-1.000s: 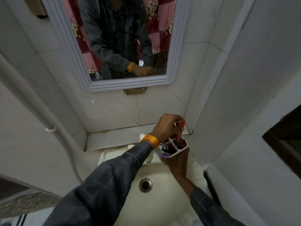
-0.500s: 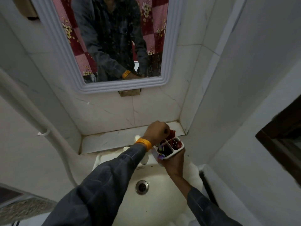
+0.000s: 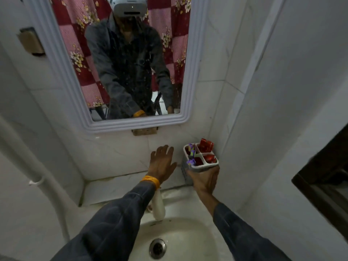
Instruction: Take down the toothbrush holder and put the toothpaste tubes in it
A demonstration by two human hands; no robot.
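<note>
The white toothbrush holder [image 3: 204, 166], divided into several compartments, is held up near the right wall corner above the ledge. My right hand [image 3: 205, 180] grips it from underneath. Red toothpaste tubes [image 3: 206, 146] stick up out of its compartments, and a purple-tipped item [image 3: 191, 153] stands in its left side. My left hand [image 3: 162, 162] hovers just left of the holder with fingers spread, holding nothing, an orange band at its wrist.
A white marble ledge [image 3: 113, 187] runs along the back wall under the framed mirror [image 3: 131, 125]. Below lies the white sink basin [image 3: 188, 238] with its drain [image 3: 157, 248] and a white tap [image 3: 158, 206]. A white pipe [image 3: 37, 178] runs down the left wall.
My left hand has let go of the red tube and drawn away to the left, open. My right hand has lifted the holder higher, toward the corner.
</note>
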